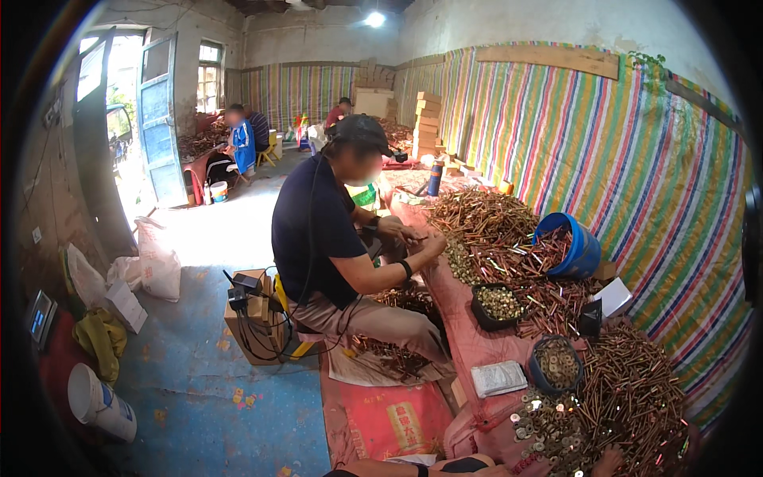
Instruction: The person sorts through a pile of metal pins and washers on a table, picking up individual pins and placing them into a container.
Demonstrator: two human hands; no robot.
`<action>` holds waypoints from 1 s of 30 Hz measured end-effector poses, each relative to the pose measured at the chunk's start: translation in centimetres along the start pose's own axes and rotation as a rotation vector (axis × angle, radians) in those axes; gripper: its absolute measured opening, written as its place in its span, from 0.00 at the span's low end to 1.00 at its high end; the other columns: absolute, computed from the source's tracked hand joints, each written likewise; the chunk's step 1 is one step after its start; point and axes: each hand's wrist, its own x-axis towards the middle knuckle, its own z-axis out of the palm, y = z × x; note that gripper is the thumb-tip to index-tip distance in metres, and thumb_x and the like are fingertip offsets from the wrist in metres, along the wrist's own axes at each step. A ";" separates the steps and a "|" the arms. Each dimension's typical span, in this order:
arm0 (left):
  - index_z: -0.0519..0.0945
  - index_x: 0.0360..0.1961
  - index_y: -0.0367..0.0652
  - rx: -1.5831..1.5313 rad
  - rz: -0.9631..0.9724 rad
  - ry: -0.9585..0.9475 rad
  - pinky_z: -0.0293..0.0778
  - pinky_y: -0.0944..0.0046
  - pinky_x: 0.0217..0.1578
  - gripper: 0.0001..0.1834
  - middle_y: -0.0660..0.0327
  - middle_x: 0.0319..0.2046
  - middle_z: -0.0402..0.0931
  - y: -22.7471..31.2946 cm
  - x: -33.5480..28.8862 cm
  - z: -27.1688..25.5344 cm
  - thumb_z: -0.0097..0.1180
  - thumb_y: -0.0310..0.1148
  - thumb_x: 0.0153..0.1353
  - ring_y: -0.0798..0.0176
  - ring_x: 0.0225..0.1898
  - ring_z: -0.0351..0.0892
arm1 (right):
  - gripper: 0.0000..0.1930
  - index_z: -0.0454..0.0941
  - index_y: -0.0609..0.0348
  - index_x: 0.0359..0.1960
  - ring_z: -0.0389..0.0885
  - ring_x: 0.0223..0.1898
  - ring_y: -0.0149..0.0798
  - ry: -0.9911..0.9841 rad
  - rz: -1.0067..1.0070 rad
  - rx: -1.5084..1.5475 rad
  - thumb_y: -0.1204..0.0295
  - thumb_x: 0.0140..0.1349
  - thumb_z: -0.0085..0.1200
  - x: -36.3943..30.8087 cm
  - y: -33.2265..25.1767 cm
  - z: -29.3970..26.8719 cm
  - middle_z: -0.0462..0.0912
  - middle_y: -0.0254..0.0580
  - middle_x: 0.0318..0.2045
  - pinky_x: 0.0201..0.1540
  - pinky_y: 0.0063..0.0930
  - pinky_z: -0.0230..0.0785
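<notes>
At the bottom edge of the head view only slivers of my hands show. My right hand (609, 460) is at the near side of a heap of long coppery metal rods (632, 381), which look like bolts. My left hand (494, 471) is nearly cut off by the frame, close to the loose washers (540, 425). The fingers of both are too hidden to read. Beyond them a dark bowl (535, 374) holds washers, and a white packet (498, 379) lies to its left on the red cloth (477, 350).
Ahead, a seated co-worker (318, 222) in a dark shirt and cap handles a small piece. A black tray (478, 314) of small metal nuts, a tipped blue bucket (590, 253) of rods and a white box (612, 296) stand along the bench. A striped sheet (636, 175) covers the right wall.
</notes>
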 end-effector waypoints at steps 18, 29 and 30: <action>0.83 0.38 0.46 0.039 0.051 0.038 0.75 0.47 0.45 0.10 0.55 0.36 0.82 -0.9 -0.5 0.6 0.56 0.40 0.64 0.50 0.40 0.83 | 0.30 0.60 0.56 0.80 0.52 0.78 0.70 -0.475 0.076 0.259 0.70 0.76 0.45 0.8 -1.2 -9.4 0.55 0.57 0.81 0.76 0.68 0.48; 0.82 0.32 0.46 0.032 0.037 0.059 0.76 0.47 0.42 0.09 0.57 0.29 0.80 -0.7 -0.2 1.0 0.56 0.39 0.63 0.49 0.37 0.82 | 0.28 0.71 0.55 0.73 0.75 0.61 0.63 -0.303 0.042 0.177 0.71 0.71 0.54 -0.1 -0.4 -10.4 0.74 0.60 0.65 0.61 0.61 0.69; 0.82 0.31 0.46 0.035 0.048 0.067 0.76 0.48 0.42 0.09 0.57 0.28 0.79 -0.7 -0.1 1.3 0.56 0.38 0.63 0.48 0.37 0.82 | 0.28 0.71 0.55 0.73 0.75 0.60 0.63 -0.302 0.044 0.173 0.71 0.71 0.55 -0.3 -0.3 -10.6 0.74 0.60 0.65 0.61 0.61 0.69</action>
